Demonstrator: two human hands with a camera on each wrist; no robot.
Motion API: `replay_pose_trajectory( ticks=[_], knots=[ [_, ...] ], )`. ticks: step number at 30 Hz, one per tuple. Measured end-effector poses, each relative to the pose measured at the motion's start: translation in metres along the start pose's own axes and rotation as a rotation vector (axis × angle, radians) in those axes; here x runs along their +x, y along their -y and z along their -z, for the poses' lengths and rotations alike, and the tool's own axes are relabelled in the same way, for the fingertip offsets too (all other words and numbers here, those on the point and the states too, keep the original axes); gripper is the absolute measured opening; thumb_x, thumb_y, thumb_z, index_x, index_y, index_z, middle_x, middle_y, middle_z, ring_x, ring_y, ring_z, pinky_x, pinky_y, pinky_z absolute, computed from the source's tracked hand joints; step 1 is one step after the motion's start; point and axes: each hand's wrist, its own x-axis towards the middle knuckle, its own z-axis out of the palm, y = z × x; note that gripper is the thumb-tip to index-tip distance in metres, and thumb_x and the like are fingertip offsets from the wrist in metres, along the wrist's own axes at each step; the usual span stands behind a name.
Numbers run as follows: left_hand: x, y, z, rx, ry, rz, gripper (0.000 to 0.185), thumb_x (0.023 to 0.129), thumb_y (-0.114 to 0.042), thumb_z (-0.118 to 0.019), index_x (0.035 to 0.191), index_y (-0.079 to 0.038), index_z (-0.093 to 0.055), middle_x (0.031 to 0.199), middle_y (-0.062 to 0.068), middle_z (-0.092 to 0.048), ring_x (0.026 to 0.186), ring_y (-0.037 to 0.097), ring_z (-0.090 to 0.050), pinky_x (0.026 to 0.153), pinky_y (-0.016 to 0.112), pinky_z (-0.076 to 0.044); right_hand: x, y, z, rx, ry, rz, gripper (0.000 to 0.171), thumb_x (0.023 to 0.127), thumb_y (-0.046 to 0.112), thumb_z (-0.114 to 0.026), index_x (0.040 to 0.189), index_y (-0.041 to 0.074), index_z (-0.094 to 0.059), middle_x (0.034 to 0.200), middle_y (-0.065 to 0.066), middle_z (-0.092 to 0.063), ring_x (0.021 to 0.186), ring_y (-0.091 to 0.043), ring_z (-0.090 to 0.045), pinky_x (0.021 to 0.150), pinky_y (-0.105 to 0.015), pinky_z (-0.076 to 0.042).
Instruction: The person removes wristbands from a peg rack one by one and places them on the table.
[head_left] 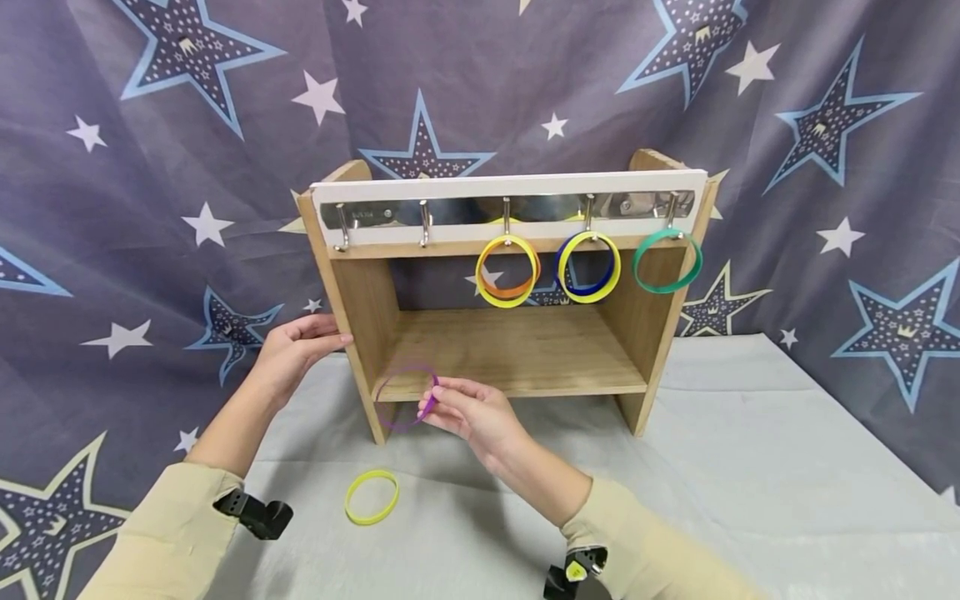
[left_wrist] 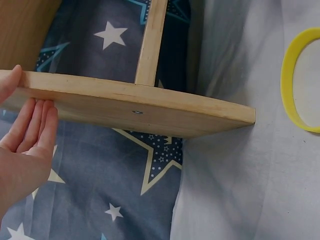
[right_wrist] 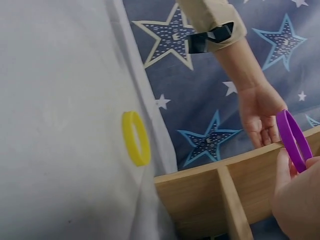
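Before the wooden rack [head_left: 510, 350], our right hand [head_left: 472, 417] pinches a purple ring [head_left: 405, 397] at its lower shelf's front edge. Our left hand [head_left: 296, 350], fingers straight, presses the rack's left side. A yellow ring [head_left: 372, 497] lies on the surface [head_left: 750, 467].

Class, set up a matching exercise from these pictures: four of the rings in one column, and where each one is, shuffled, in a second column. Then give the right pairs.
Column one:
1. purple ring
2. green ring
3. yellow ring on the cloth
4. blue and yellow ring

Column two:
A. lying flat on the grey cloth in front of the shelf
B. hanging on the hook at the far right
C. pinched in the right hand
D. hanging on the second hook from the right

Pairs: 1-C, 2-B, 3-A, 4-D
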Motion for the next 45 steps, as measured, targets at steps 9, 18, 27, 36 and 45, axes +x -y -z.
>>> replay_pose_trajectory(
  ticks=[9,18,27,36,45],
  knots=[
    [0.000,0.001,0.000,0.000,-0.003,0.001,0.026,0.086,-0.014,-0.072,0.110,-0.012,-0.060,0.093,-0.018,-0.068,0.093,-0.005,-0.063,0.084,0.006,-0.049,-0.002,-0.015,0.007,-0.086,0.001,-0.018,0.035,0.093,-0.001,-0.056,0.123,-0.017,-0.051,0.080,0.001,-0.070,0.078,-0.011,-0.069,0.090,-0.035,-0.058],
    [0.001,0.001,0.001,0.012,-0.001,0.006,0.032,0.086,-0.015,-0.072,0.115,-0.009,-0.059,0.093,-0.019,-0.068,0.094,-0.005,-0.063,0.085,0.006,-0.049,-0.003,-0.025,0.018,-0.145,-0.027,-0.070,0.033,0.093,0.002,-0.058,0.122,-0.013,-0.055,0.087,-0.005,-0.072,0.080,-0.013,-0.070,0.089,-0.034,-0.058],
    [0.000,0.001,0.001,-0.005,0.004,0.004,0.030,0.086,-0.014,-0.072,0.113,-0.010,-0.059,0.093,-0.018,-0.068,0.093,-0.005,-0.063,0.085,0.006,-0.049,-0.004,-0.037,0.026,-0.198,-0.047,-0.110,0.030,0.092,0.001,-0.059,0.117,-0.015,-0.055,0.090,-0.013,-0.074,0.077,-0.012,-0.070,0.085,-0.033,-0.060],
    [0.001,0.001,0.002,-0.002,0.001,0.009,0.034,0.086,-0.014,-0.072,0.116,-0.008,-0.058,0.093,-0.018,-0.068,0.093,-0.005,-0.063,0.085,0.006,-0.049,-0.004,-0.047,0.032,-0.253,-0.032,-0.182,0.028,0.091,-0.002,-0.058,0.116,-0.016,-0.057,0.093,-0.019,-0.073,0.076,-0.014,-0.070,0.082,-0.034,-0.060],
    [0.002,0.000,0.001,0.009,0.001,0.013,0.020,0.085,-0.015,-0.073,0.103,-0.019,-0.063,0.092,-0.019,-0.068,0.093,-0.006,-0.063,0.084,0.006,-0.049,0.001,-0.051,0.039,-0.316,0.002,-0.212,0.025,0.090,-0.003,-0.059,0.112,-0.015,-0.059,0.088,-0.022,-0.073,0.072,-0.015,-0.070,0.080,-0.037,-0.061]
  ],
)
